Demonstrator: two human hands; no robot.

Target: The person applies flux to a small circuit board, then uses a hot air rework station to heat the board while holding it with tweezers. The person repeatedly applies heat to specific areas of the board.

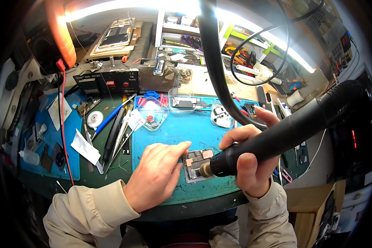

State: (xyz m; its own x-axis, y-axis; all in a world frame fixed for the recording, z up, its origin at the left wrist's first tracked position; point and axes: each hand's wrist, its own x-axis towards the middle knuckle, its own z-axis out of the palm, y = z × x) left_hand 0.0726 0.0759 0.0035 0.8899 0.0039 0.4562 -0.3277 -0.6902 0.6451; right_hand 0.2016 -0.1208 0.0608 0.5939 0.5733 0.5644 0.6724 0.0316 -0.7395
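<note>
A phone circuit board (199, 155) with copper-coloured and dark areas lies on the blue work mat (173, 132) in front of me. My right hand (254, 169) is wrapped round the thick black handle of a hot air gun (277, 134). Its brass-coloured nozzle (206, 170) points down over the board's lower right part and hides some of it. My left hand (157, 173) rests palm down at the board's left side, fingers stretched out, index fingertip by the upper left corner. Whether those fingers press on the board I cannot tell.
A black hose (215, 66) hangs down behind the board. Clear dishes (153, 113) of small parts stand at the mat's far side. Pens and tweezers (115, 140) lie left, near a white packet (85, 146). A red cable (63, 124) hangs at far left.
</note>
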